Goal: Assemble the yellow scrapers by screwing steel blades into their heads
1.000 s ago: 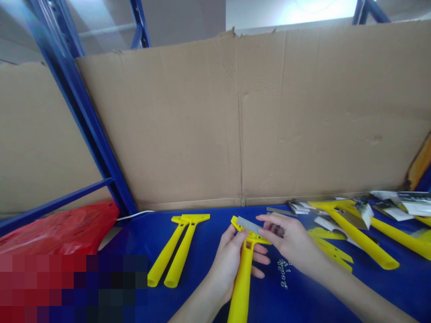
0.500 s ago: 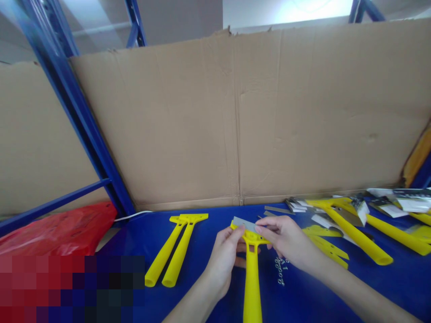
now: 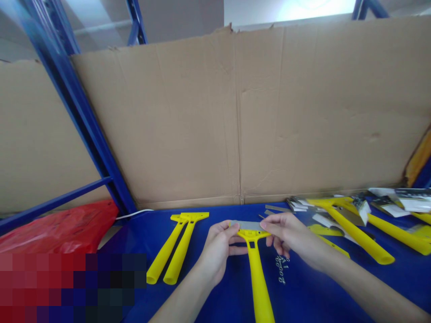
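Note:
In the middle of the head view, a yellow scraper handle (image 3: 259, 278) points toward me, its wide head away from me. A flat grey metal blade (image 3: 249, 225) lies along the top of that head. My left hand (image 3: 215, 246) is closed around the head's left end, thumb pressed on the blade. At the other end, my right hand (image 3: 292, 234) pinches the blade's right end against the head between thumb and fingers. The fingertips under the head are partly hidden. Small metal screws and nuts (image 3: 280, 271) lie on the blue table just below my right hand.
Two yellow scraper handles (image 3: 178, 251) lie side by side at left. To the right are yellow flat plates (image 3: 326, 230), more yellow scrapers (image 3: 362, 237) and packaged pieces (image 3: 414, 199). Thin metal strips (image 3: 279, 208) lie near the cardboard wall (image 3: 188, 125). A red plastic bag (image 3: 67, 226) sits far left.
The scraper's head has turned to sit more level, and its handle end has swung right. The blade now lies straighter along the head. Both hands keep their hold.

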The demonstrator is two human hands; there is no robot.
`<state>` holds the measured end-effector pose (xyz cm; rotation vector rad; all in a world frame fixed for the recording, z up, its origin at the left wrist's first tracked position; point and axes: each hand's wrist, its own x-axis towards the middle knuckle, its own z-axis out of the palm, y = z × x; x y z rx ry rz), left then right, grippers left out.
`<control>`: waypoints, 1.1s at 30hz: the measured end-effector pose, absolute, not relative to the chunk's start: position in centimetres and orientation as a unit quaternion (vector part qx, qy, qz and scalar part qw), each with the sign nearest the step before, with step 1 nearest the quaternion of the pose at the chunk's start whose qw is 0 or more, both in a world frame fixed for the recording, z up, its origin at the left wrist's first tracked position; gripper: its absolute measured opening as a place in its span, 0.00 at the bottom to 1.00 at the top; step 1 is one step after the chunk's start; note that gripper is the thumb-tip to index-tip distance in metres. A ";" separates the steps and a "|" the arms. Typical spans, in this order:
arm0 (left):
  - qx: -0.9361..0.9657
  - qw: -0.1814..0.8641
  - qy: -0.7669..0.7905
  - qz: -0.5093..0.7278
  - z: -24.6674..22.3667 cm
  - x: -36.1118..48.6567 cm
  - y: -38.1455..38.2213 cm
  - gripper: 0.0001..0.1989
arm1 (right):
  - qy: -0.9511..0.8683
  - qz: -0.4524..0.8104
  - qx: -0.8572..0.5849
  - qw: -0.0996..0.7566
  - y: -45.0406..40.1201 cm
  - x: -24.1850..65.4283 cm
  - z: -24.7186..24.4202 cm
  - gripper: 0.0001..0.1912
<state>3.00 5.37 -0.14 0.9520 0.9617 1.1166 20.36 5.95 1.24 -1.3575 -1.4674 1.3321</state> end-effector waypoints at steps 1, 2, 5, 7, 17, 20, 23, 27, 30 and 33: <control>0.414 0.644 0.421 0.487 -0.1 3.0 5.4 0.06 | -0.564 0.529 -0.525 0.357 5.9 20.5 1.3 0.08; 0.411 0.650 0.418 0.483 -0.1 2.9 5.4 0.05 | -0.559 0.538 -0.523 0.355 5.9 20.6 1.4 0.07; 0.405 0.671 0.406 0.470 0.2 3.0 5.3 0.04 | -0.540 0.549 -0.526 0.361 6.1 20.8 1.4 0.06; 0.400 0.679 0.399 0.468 0.2 3.1 5.2 0.05 | -0.528 0.549 -0.531 0.370 6.3 21.0 1.5 0.05; 0.405 0.638 0.487 0.438 0.2 3.0 5.6 0.11 | -0.495 0.560 -0.529 0.402 6.3 20.8 1.1 0.08; 0.401 0.640 0.479 0.448 0.2 3.1 5.6 0.09 | -0.488 0.569 -0.526 0.402 6.4 20.9 1.0 0.07; 0.406 0.640 0.468 0.454 0.1 3.1 5.6 0.07 | -0.483 0.579 -0.524 0.397 6.4 21.0 1.0 0.07; 0.415 0.642 0.459 0.454 -0.1 3.0 5.6 0.05 | -0.487 0.594 -0.519 0.376 6.3 21.1 1.1 0.08; 0.402 0.647 0.464 0.451 0.0 3.0 5.6 0.04 | -0.489 0.591 -0.518 0.378 6.2 21.1 1.2 0.08; 0.379 0.657 0.473 0.448 0.4 2.9 5.5 0.04 | -0.492 0.582 -0.516 0.392 6.3 21.0 1.3 0.09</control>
